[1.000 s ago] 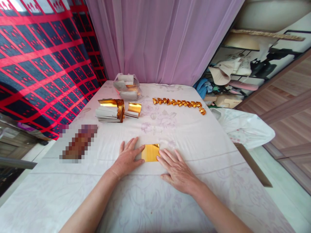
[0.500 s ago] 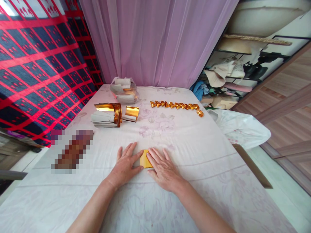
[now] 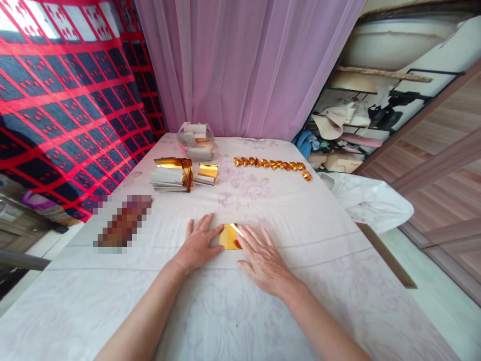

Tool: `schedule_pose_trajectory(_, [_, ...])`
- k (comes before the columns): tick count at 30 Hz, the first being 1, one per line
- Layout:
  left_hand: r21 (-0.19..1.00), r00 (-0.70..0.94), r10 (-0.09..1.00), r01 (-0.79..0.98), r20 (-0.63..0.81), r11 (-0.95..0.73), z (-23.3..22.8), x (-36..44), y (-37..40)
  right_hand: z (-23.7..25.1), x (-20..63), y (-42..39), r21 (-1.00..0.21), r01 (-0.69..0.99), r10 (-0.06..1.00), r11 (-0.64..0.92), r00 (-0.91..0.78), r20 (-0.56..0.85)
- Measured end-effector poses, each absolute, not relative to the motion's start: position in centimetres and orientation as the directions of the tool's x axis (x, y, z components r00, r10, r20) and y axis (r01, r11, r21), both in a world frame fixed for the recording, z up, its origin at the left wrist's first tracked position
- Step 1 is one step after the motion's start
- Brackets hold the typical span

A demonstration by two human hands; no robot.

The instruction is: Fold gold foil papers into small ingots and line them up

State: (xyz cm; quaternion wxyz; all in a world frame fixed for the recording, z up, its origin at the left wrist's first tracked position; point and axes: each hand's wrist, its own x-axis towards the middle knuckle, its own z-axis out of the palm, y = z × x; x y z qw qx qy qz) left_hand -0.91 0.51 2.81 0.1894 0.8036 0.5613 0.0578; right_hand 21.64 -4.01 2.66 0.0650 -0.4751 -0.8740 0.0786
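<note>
Head view: my left hand (image 3: 198, 245) and right hand (image 3: 265, 258) lie flat, fingers spread, pressing the gold paper (image 3: 229, 236) between them on the table (image 3: 338, 281); beyond it, folded gold pieces (image 3: 272, 164) lie finished, a stack (image 3: 171, 174) unfolded.

A counter (image 3: 319, 260) draped in a pale floral cloth is seen carrying a gold foil sheet (image 3: 229, 236) near the front, banded paper stacks (image 3: 171, 174), a clear bag (image 3: 197, 141) and a row of folded gold pieces (image 3: 272, 164) farther back.
</note>
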Motion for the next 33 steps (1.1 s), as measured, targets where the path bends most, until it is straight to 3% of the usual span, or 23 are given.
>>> schedule_pose_trajectory(7, [0.349,0.364,0.921,0.888,-0.136,-0.299,2.6,-0.9,0.6,1.6,20.7,-4.5,-0.166,0.761,0.778,0.627,-0.622,0.086])
schedule_pose_trajectory(15, [0.358,0.346,0.928,0.891,-0.137,-0.279,2.8,-1.0,0.7,1.3,23.9,-4.8,-0.173,0.835,0.852,0.522,-0.519,0.068])
schedule_pose_trajectory(23, [0.348,0.369,0.926,0.880,-0.077,-0.322,2.7,-1.1,0.5,1.6,23.6,-5.0,-0.208,0.839,0.862,0.503,-0.504,0.053])
schedule_pose_trajectory(26, [0.325,0.323,0.947,0.896,-0.005,-0.304,3.1,-0.2,-0.4,1.8,23.4,-5.0,-0.199,0.844,0.866,0.497,-0.497,0.057])
schedule_pose_trajectory(28, [0.281,0.328,0.934,0.891,0.141,-0.356,3.3,0.7,-1.4,1.8,23.3,-5.1,-0.181,0.849,0.867,0.496,-0.495,0.055])
schedule_pose_trajectory(30, [0.238,0.415,0.877,0.851,0.242,-0.468,3.3,1.7,-2.4,1.6,23.3,-5.1,-0.162,0.852,0.867,0.497,-0.495,0.055])
schedule_pose_trajectory(33, [0.194,0.539,0.809,0.790,0.235,-0.582,2.7,2.5,-3.6,1.2,23.3,-5.0,-0.146,0.855,0.867,0.498,-0.493,0.074])
